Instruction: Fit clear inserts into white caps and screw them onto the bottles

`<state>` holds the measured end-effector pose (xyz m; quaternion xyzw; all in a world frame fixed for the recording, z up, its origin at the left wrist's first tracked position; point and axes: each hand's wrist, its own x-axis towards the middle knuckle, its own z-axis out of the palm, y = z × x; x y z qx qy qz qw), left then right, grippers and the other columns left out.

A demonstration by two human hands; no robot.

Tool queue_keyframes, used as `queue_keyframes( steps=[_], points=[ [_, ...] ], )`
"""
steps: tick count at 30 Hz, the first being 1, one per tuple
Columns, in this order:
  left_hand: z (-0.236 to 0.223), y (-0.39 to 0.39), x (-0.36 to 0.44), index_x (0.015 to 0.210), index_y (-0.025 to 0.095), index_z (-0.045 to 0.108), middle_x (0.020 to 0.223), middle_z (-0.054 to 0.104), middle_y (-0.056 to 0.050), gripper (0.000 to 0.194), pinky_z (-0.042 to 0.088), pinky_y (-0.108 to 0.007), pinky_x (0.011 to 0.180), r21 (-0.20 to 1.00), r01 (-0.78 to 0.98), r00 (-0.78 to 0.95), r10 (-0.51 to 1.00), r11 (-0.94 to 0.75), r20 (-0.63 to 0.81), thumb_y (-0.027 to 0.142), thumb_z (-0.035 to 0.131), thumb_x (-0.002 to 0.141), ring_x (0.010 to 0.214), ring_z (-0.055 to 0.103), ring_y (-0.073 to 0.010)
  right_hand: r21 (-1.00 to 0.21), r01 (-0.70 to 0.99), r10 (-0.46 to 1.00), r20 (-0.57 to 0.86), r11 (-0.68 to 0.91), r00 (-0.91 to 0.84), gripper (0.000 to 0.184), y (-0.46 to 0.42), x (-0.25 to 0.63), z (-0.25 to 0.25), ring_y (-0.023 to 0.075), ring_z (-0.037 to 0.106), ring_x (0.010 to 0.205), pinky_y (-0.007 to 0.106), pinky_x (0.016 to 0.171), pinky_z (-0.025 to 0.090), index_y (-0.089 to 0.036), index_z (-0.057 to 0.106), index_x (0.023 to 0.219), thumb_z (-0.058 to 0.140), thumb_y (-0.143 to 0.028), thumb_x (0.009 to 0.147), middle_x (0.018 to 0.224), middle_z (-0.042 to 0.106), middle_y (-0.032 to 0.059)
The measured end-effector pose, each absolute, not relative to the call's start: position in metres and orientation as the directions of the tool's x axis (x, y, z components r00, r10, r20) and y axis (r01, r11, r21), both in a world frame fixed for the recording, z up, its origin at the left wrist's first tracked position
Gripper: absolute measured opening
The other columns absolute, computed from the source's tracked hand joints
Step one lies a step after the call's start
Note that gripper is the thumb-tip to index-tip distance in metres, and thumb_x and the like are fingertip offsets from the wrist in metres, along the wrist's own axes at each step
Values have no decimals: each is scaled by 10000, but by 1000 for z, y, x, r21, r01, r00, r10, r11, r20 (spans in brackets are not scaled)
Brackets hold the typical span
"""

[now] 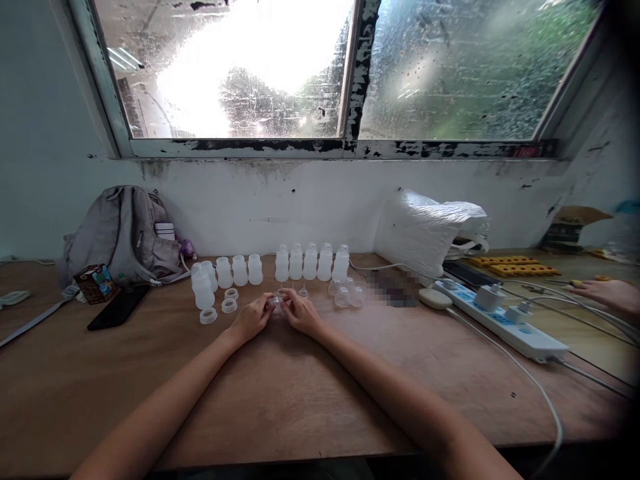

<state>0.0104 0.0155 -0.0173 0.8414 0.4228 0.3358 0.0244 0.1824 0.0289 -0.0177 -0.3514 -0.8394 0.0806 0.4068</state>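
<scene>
My left hand [255, 315] and my right hand [303, 313] meet at mid-table, fingers pinched round a small clear bottle part [277, 306]. Fingertips cover much of it, so its exact kind is unclear. Just behind my right hand is a clear bottle nipple [303, 292]. To the left lie white collar rings [209, 316], with several open, frosted baby bottles [240, 271] standing behind them. Straight ahead, a row of capped baby bottles [311, 262] stands upright. Several clear dome caps [343, 297] sit right of my right hand.
At left are a grey backpack [123, 233], a small carton [96, 283] and a black phone [119, 307]. A silver padded bag [425, 230], a white power strip [500, 321] and trailing cables occupy the right. Another person's hand [607, 295] reaches in by yellow trays [523, 267].
</scene>
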Motion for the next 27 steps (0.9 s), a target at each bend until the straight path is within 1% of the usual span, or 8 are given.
queue_keyframes(
  steps=[4,11,14,16,20,23,25,27],
  points=[
    [-18,16,11,1079,185,375,996,551,-75,256,422,-283,748,326,677,427,713,-660,556,244,295,844,883,547,-170,-336,534,610,616,776,-499,319,25,180,-19,120,523,639,208,612,368,-179,411,1101,383,-192,783,786,571,34],
    [-14,10,14,1080,191,394,960,571,-66,268,423,-279,719,334,691,407,727,-641,553,253,296,838,856,556,-175,-354,540,624,622,763,-474,300,25,179,-19,122,519,642,213,622,371,-172,429,1068,359,-158,777,741,559,23],
    [-14,9,20,1062,198,412,942,581,-60,263,421,-274,698,408,699,318,767,-587,558,259,288,839,829,565,-173,-441,535,673,633,721,-384,263,25,175,-18,126,515,633,224,621,377,-178,465,1025,357,-184,786,696,549,14],
    [-16,10,26,1027,194,437,882,595,-52,252,421,-266,674,498,687,221,805,-529,551,268,290,836,774,573,-165,-538,503,718,635,677,-286,230,24,170,-18,127,514,630,232,625,385,-176,493,973,354,-211,793,687,549,14],
    [-19,10,39,911,184,492,765,594,-25,230,417,-234,616,701,560,61,865,-442,497,285,305,824,660,562,-133,-743,326,806,579,584,-125,199,25,160,-20,127,527,652,236,615,408,-176,520,844,360,-283,793,735,573,25],
    [-20,9,44,809,174,510,698,577,-8,211,409,-221,585,792,488,-31,900,-367,436,288,333,802,620,546,-123,-869,199,891,439,453,-112,195,25,155,-24,105,490,480,209,445,389,-185,503,836,382,-323,769,611,546,-9],
    [-19,8,44,765,171,511,678,571,-2,197,405,-219,586,815,477,-73,909,-330,411,287,354,788,621,541,-122,-925,126,928,340,360,-155,198,25,153,-26,86,419,355,189,331,319,-193,481,867,377,-327,763,513,496,-45],
    [-18,7,44,746,172,510,676,573,2,187,402,-218,596,817,478,-83,910,-322,407,289,368,779,632,540,-121,-955,61,942,274,291,-195,182,24,152,-26,74,372,293,174,274,262,-196,461,863,370,-316,760,455,456,-68]
  ],
)
